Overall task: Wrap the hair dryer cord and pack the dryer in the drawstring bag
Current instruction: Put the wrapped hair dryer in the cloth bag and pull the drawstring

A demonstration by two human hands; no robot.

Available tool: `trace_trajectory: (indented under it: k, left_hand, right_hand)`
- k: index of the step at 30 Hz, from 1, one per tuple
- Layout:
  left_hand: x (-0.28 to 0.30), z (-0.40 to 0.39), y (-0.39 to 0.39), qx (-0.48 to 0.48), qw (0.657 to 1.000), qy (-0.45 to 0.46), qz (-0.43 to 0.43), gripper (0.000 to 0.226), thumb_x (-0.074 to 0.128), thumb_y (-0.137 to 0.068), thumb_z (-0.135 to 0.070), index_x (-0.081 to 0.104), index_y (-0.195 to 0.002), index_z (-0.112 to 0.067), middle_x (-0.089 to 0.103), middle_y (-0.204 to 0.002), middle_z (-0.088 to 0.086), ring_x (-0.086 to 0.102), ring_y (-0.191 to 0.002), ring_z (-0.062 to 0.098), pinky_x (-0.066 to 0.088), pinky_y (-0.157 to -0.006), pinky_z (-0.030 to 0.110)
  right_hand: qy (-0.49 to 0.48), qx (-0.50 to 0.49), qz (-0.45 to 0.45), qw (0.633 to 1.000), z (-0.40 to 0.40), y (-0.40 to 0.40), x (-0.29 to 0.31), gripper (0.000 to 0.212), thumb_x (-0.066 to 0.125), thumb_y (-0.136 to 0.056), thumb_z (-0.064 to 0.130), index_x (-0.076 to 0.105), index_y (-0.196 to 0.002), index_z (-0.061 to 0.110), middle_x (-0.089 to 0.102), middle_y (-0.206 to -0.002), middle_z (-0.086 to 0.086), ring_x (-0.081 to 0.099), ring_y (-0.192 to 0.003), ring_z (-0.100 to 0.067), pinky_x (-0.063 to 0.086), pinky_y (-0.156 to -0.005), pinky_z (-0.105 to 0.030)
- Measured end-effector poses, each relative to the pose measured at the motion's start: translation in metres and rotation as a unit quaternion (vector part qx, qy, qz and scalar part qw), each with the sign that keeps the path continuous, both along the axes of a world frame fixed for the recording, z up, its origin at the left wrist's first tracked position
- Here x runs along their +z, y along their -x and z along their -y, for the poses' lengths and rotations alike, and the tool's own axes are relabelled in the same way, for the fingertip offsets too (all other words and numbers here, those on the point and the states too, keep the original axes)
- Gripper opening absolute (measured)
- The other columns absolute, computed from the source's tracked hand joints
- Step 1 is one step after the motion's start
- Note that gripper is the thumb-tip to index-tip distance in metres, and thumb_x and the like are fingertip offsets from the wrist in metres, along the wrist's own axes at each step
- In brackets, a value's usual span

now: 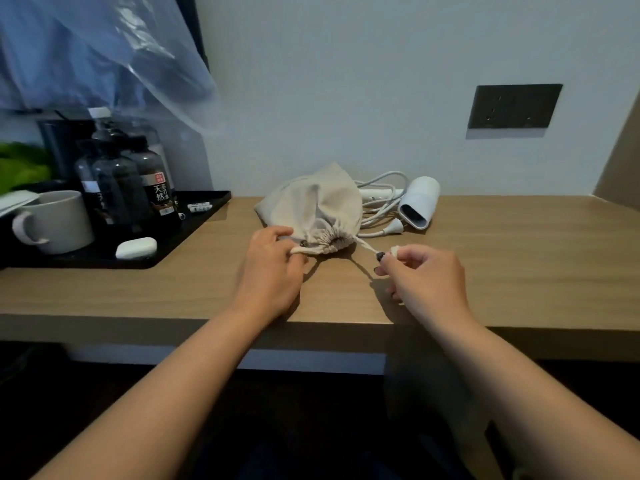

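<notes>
Nearest, on the wooden table (pixel 485 258): left hand (pixel 268 268), fingers curled and pinching the left end of the gathered mouth of the beige cloth drawstring bag (pixel 318 206). Right hand (pixel 427 273), fingers clamped on the bag's cord end with its dark bead (pixel 381 255), drawn out to the right. Bag mouth puckered nearly closed, body slumped and seemingly empty; contents not visible.

Risk from here, as a judgement: pulling further on the cord would cinch the mouth tighter instead of opening it, leaving no room for the dryer. Loosening needed first.

Just beyond the bag, to its right: white hair dryer (pixel 419 202) lying on its side, nozzle facing near, still outside the bag. White power cord (pixel 377 192) in loose loops between bag and dryer, plug (pixel 393 230) free, not yet wrapped; likely to snag on the mouth if packed so.

Far left: black tray (pixel 204 216) holding a pale mug (pixel 55 221), dark water bottles (pixel 138 181) and a small white oval case (pixel 135 247).
</notes>
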State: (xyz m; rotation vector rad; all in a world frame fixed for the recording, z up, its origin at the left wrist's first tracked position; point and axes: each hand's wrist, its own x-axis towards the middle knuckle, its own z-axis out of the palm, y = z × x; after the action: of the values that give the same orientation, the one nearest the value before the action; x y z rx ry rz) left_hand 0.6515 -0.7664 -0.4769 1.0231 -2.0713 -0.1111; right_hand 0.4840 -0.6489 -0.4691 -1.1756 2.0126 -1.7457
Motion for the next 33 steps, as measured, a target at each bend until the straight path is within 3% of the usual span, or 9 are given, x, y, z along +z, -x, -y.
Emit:
trace_trajectory:
  k: [5,9,15,18,21,23,27,30,33]
  left_hand:
    - [0.001,-0.069,-0.006,-0.011,0.976,-0.078,-0.204,0.033,0.040,-0.090,-0.026,0.062,-0.070,-0.013,0.064,-0.084,-0.004,0.050,-0.081,0.005,0.038,-0.073,0.025]
    - [0.006,-0.114,-0.004,-0.040,0.896,-0.227,-0.379,0.029,0.040,-0.096,-0.012,0.051,-0.069,-0.014,0.048,-0.048,-0.009,0.049,-0.049,0.010,0.049,-0.061,0.036]
    - [0.029,-0.189,-0.014,-0.139,0.768,-0.343,-0.523,0.029,0.037,-0.092,-0.006,0.048,-0.066,-0.012,0.025,-0.048,-0.005,0.019,-0.043,0.009,0.013,-0.042,0.025]
    - [0.028,-0.217,-0.027,-0.204,0.699,-0.368,-0.578,0.031,0.033,-0.094,-0.009,0.053,-0.071,-0.009,0.023,-0.048,-0.005,0.018,-0.042,0.008,0.012,-0.041,0.024]
    - [0.019,-0.227,-0.037,-0.212,0.669,-0.404,-0.587,0.034,0.033,-0.098,-0.014,0.062,-0.081,-0.004,0.028,-0.051,-0.004,0.024,-0.044,0.008,0.020,-0.041,0.021]
    - [0.011,-0.227,-0.041,-0.195,0.680,-0.432,-0.559,0.040,0.036,-0.098,-0.018,0.071,-0.084,-0.004,0.035,-0.055,-0.002,0.034,-0.050,0.010,0.030,-0.050,0.024]
    - [-0.004,-0.223,-0.046,-0.132,0.791,-0.442,-0.401,0.037,0.045,-0.097,-0.029,0.080,-0.087,-0.027,0.054,-0.079,-0.009,0.050,-0.084,0.007,0.037,-0.077,0.027]
    - [-0.015,-0.222,-0.045,-0.143,0.789,-0.463,-0.379,0.024,0.055,-0.095,-0.026,0.079,-0.094,-0.027,0.048,-0.059,-0.012,0.042,-0.059,0.003,0.038,-0.059,0.018]
    - [-0.028,-0.222,-0.045,-0.135,0.807,-0.465,-0.339,0.016,0.064,-0.090,-0.021,0.079,-0.093,-0.026,0.055,-0.055,-0.015,0.044,-0.050,-0.001,0.038,-0.050,0.011]
  right_hand:
    - [0.013,0.013,-0.036,0.999,-0.027,-0.024,-0.002,0.018,0.065,-0.086,0.019,0.074,-0.071,0.019,0.071,-0.069,0.006,0.067,-0.064,-0.012,0.059,-0.066,-0.038]
    - [0.074,0.007,-0.061,0.995,-0.049,-0.041,-0.002,0.017,0.064,-0.086,0.018,0.072,-0.073,0.012,0.069,-0.069,-0.001,0.067,-0.067,-0.022,0.056,-0.071,-0.048]
    - [0.185,-0.033,-0.170,0.967,-0.100,-0.062,-0.010,0.010,0.065,-0.090,0.013,0.075,-0.088,0.014,0.071,-0.073,0.005,0.067,-0.069,-0.012,0.053,-0.064,-0.037]
    - [0.259,-0.051,-0.184,0.947,-0.122,-0.066,-0.015,0.021,0.061,-0.090,0.009,0.073,-0.108,0.010,0.073,-0.094,0.002,0.070,-0.085,-0.009,0.057,-0.071,-0.029]
    - [0.263,-0.040,-0.165,0.950,-0.142,-0.072,-0.018,0.022,0.062,-0.091,0.008,0.073,-0.108,0.015,0.073,-0.093,0.006,0.070,-0.084,-0.010,0.056,-0.072,-0.029]
    - [0.211,0.002,-0.077,0.974,-0.153,-0.078,-0.018,0.018,0.065,-0.091,0.013,0.076,-0.097,0.026,0.073,-0.081,0.009,0.068,-0.076,-0.012,0.057,-0.068,-0.037]
    - [0.119,0.045,-0.006,0.992,-0.164,-0.083,-0.031,0.013,0.063,-0.087,0.027,0.076,-0.088,0.029,0.072,-0.082,0.009,0.063,-0.079,-0.014,0.054,-0.076,-0.041]
    - [0.111,0.049,-0.022,0.992,-0.173,-0.085,-0.039,0.012,0.065,-0.088,0.025,0.076,-0.087,0.027,0.070,-0.082,0.008,0.063,-0.084,-0.018,0.053,-0.077,-0.049]
    - [0.094,0.118,0.024,0.988,-0.185,-0.089,-0.046,0.017,0.062,-0.087,0.023,0.074,-0.077,0.021,0.065,-0.065,-0.001,0.059,-0.061,-0.016,0.050,-0.060,-0.038]
